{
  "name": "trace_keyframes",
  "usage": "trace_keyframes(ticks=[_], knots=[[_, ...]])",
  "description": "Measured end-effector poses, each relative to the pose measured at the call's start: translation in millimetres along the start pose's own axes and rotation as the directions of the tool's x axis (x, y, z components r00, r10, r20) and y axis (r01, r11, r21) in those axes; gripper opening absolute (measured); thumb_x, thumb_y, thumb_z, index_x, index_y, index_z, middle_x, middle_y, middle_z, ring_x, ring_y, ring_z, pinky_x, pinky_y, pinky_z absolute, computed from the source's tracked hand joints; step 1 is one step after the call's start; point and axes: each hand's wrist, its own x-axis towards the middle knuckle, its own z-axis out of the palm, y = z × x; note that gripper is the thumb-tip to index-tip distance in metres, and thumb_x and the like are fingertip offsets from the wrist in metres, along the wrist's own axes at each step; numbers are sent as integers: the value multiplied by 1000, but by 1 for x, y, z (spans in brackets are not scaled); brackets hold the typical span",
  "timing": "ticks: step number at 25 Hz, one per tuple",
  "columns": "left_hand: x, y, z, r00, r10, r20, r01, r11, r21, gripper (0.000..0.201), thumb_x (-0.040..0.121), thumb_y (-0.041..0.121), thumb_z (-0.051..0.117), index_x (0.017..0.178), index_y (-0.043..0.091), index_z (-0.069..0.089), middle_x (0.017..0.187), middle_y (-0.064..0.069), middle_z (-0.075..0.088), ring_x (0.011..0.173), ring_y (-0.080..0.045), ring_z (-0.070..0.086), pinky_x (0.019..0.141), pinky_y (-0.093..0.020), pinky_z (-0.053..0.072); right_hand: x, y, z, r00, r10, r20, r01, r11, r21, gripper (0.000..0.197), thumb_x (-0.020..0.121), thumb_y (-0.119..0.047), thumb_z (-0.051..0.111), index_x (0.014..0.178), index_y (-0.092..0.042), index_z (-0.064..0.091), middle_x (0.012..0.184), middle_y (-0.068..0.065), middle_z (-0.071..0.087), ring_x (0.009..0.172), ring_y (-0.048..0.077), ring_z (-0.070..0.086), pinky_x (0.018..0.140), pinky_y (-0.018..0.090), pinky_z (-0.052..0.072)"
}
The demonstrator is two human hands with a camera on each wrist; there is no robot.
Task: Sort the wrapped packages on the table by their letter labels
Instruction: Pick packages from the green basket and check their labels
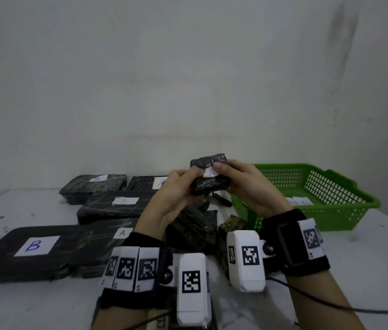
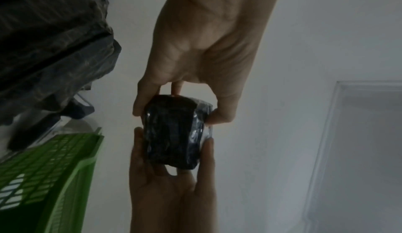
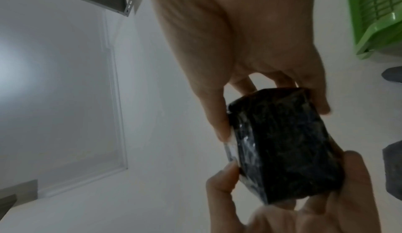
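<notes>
Wrist bands with black-and-white squares sit closest to us. Just past them, our left hand (image 1: 176, 186) and right hand (image 1: 243, 184) both hold one small black package (image 1: 208, 178) up in the air above the table (image 1: 331, 270), fingers curled round it. We are at the step of reading its white label (image 1: 211, 173), but we cannot make out the letter. Next we think it must go beside packages with the same letter, like the B package (image 1: 33, 248), or in the green basket (image 1: 319, 194)

The held package's label (image 1: 210, 173) sits half under a thumb — letter unreadable — and basket papers (image 1: 299, 201) blur.
</notes>
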Motion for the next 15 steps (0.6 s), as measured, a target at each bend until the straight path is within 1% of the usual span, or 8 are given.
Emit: trace_keyframes(ticks=[1, 2, 4, 7, 8, 10, 12, 15], knots=[[0, -1, 0, 1000, 13, 0, -13, 1000, 4, 33, 90, 11, 50, 121, 0, 50, 95, -13, 58, 81, -20, 58, 71, -34, 54, -1, 1, 2, 1000, 21, 20, -21, 1000, -17, 16, 89, -15, 56, 103, -8, 62, 92, 7, 66, 85, 18, 63, 79, 34, 54], [0, -1, 1, 999, 35, 17, -35, 999, 19, 31, 91, 9, 49, 121, 7, 51, 96, -11, 58, 82, -20, 58, 73, -36, 53, -2, 2, 4, 999, 33, 29, -33, 999, -21, 18, 91, -15, 53, 107, -9, 61, 96, 8, 64, 88, 19, 62, 83, 39, 53], [-4, 0, 1, 995, 92, 47, -96, 992, 79, 21, 91, 5, 48, 106, 16, 59, 89, -8, 60, 79, -18, 59, 77, -37, 52, -4, 5, 5, 1000, 4, 19, -4, 1000, 17, 19, 92, -11, 52, 109, -9, 59, 99, 10, 63, 89, 20, 62, 81, 36, 55], [-7, -2, -2, 988, 153, 20, -154, 974, 167, 21, 90, 1, 49, 91, 18, 62, 79, -5, 61, 71, -15, 61, 74, -36, 55, -6, 12, 6, 998, -51, -31, 52, 998, 41, 15, 88, -6, 57, 100, -14, 59, 95, 8, 64, 83, 18, 65, 78, 36, 56], [-7, -3, -2, 985, 169, 17, -169, 966, 196, 21, 89, 0, 50, 89, 18, 62, 78, -5, 62, 70, -16, 61, 75, -36, 55, -7, 15, 6, 997, -55, -56, 57, 998, 30, 14, 88, -4, 57, 95, -16, 58, 91, 6, 64, 79, 16, 65, 75, 36, 57], [-5, -5, 0, 981, 195, 20, -194, 950, 245, 23, 88, -2, 53, 86, 18, 63, 75, -4, 63, 70, -17, 62, 76, -36, 54, -7, 19, 8, 992, -71, -101, 71, 997, 2, 17, 88, 0, 56, 87, -16, 54, 83, 5, 62, 67, 11, 66, 61, 29, 59], [-5, -5, 1, 978, 209, 16, -206, 944, 257, 25, 87, -3, 53, 83, 20, 64, 69, 1, 65, 66, -13, 62, 72, -31, 54, -7, 19, 7, 989, -92, -120, 89, 996, -29, 19, 88, 2, 55, 82, -16, 50, 77, 5, 60, 57, 6, 65, 49, 23, 54], [-4, -5, 2, 977, 212, 10, -207, 943, 262, 28, 87, -5, 52, 81, 20, 64, 59, 9, 65, 63, -10, 62, 73, -34, 54, -6, 16, 5, 987, -110, -116, 100, 991, -85, 20, 88, 1, 55, 80, -15, 47, 74, 4, 60, 54, 5, 64, 44, 21, 51]])
